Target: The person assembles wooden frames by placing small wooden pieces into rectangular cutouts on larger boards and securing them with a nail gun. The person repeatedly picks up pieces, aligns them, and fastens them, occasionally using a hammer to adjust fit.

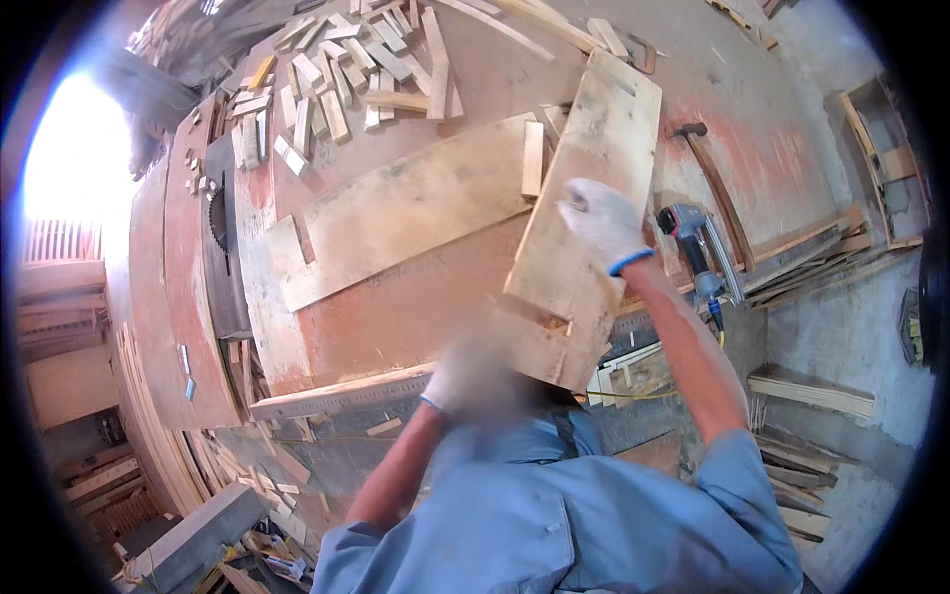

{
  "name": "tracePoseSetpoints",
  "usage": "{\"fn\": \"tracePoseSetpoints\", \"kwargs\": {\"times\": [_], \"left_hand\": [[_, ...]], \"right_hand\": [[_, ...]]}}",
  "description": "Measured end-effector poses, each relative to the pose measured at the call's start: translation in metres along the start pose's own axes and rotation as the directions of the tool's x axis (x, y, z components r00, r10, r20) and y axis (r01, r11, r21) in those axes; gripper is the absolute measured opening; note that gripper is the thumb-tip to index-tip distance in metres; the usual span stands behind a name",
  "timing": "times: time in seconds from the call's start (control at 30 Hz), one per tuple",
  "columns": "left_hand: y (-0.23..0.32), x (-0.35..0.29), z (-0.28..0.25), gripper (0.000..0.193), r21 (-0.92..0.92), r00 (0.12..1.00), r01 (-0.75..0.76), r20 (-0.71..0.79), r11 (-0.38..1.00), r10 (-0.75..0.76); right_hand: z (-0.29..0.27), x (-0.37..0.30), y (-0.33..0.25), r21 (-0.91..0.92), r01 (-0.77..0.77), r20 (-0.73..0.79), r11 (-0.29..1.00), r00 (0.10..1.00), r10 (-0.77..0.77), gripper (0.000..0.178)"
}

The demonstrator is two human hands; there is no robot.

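A long wooden board (600, 129) with slots cut near its ends slants across the bench's front edge toward my body. My right hand (602, 226), in a white glove with a blue cuff, is over the middle of this board with its fingers curled closed. Whatever it may hold is hidden. My left hand (475, 381), also gloved, is by the board's near end and smeared by motion, so its fingers cannot be made out. A second notched board (416, 208) lies flat to the left, with a small wood block (532, 158) at its right end.
Right of the boards lie a nail gun (696, 247) with a yellow hose and a hammer (714, 188). Several wood offcuts (341, 84) are heaped at the far left of the bench (376, 322). A circular saw blade (217, 220) stands up at the left. A clamp (645, 54) lies at the back.
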State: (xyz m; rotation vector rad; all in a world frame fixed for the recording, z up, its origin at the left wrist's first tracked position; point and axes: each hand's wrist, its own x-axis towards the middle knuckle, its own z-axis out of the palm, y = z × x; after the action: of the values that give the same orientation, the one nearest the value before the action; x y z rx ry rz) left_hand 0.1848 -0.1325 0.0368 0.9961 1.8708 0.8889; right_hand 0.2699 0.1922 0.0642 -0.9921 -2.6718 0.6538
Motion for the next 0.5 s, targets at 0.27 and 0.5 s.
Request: {"fn": "tracePoseSetpoints", "kwargs": {"times": [0.27,0.5], "left_hand": [[0.033,0.011,-0.024,0.047,-0.011,0.956,0.197,0.226,0.98,-0.19],[-0.042,0.024,-0.066,0.04,-0.242,0.998,0.055,0.016,0.969,-0.053]], "right_hand": [[0.063,0.144,-0.039,-0.242,-0.37,0.239,0.897,0.873,0.425,0.06],[0.011,0.167,-0.048,0.669,-0.397,0.135,0.628,0.896,0.423,0.032]]}}
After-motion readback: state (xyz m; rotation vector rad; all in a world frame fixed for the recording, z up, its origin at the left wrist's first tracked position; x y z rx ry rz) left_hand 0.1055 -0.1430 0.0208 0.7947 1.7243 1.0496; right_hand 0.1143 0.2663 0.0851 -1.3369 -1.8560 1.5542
